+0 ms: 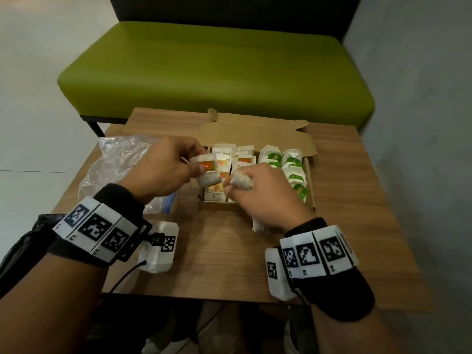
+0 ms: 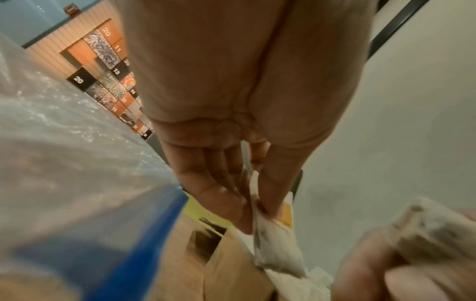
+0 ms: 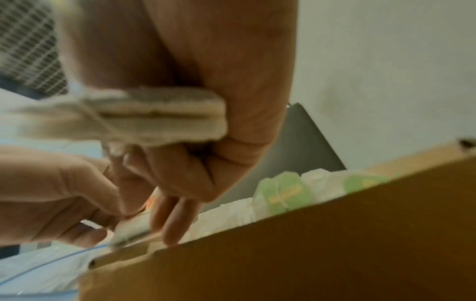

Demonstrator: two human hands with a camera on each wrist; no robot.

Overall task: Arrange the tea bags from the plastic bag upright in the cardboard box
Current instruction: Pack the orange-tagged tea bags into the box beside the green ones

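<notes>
Left hand (image 1: 166, 169), frame centre: thumb and fingers pinch an orange-tagged tea bag (image 1: 208, 175) over the cardboard box (image 1: 258, 139). Right hand (image 1: 265, 192), just right: fingers curled round what looks like two stacked tea bags (image 3: 159, 118); blurred. Box holds upright bags. Plastic bag (image 1: 117, 159) centre left.

Bare forearms with marker-covered wrist rigs

Each wrist wore a black fabric cuff (image 1: 339, 292) under a white band of square black-and-white coded tags (image 1: 94, 228); a white camera block (image 1: 159, 249) hung beneath each wrist, and thin black cables trailed from them. Both hands were ungloved.
</notes>
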